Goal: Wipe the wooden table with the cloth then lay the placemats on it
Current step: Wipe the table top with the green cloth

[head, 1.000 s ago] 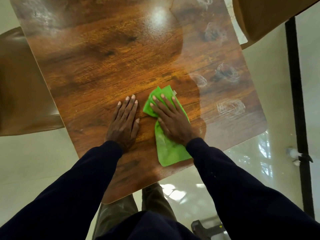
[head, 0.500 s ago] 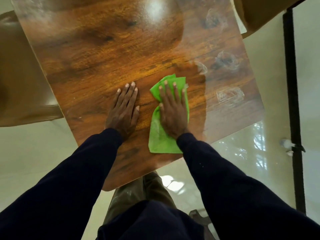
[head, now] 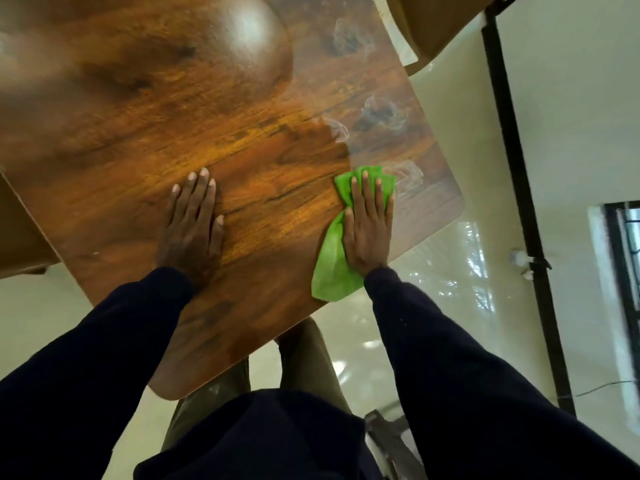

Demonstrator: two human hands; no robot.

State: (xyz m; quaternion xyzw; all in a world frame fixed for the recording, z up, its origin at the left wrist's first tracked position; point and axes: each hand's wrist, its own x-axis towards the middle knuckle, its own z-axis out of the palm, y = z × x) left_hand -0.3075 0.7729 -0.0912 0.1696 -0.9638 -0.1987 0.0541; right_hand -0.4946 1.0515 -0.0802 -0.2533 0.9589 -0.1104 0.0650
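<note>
The right hand (head: 369, 223) lies flat with its fingers straight and close together, pressing the cloth (head: 330, 271) down on the counter (head: 145, 109) close to its right edge. The green cloth is bunched under the fingertips, and a tail of it trails back past the wrist to the near edge. The left hand (head: 192, 220) is well apart to the left, palm down on bare wood, fingers straight and holding nothing; it looks like a brace.

Just past the right fingertips there is a whitish smear (head: 410, 174), touching or nearly touching the cloth. More smears (head: 381, 114) run further up the right side. The wood between the hands and across the middle looks glossy and free of marks, though the far part is blurred and I can't vouch for it. A chair (head: 436, 26) stands at the far right corner.

My guess is that the wiping is well under way but not finished, with the right-hand strip of smears left to do. No placemats are in sight, so laying them hasn't started.
</note>
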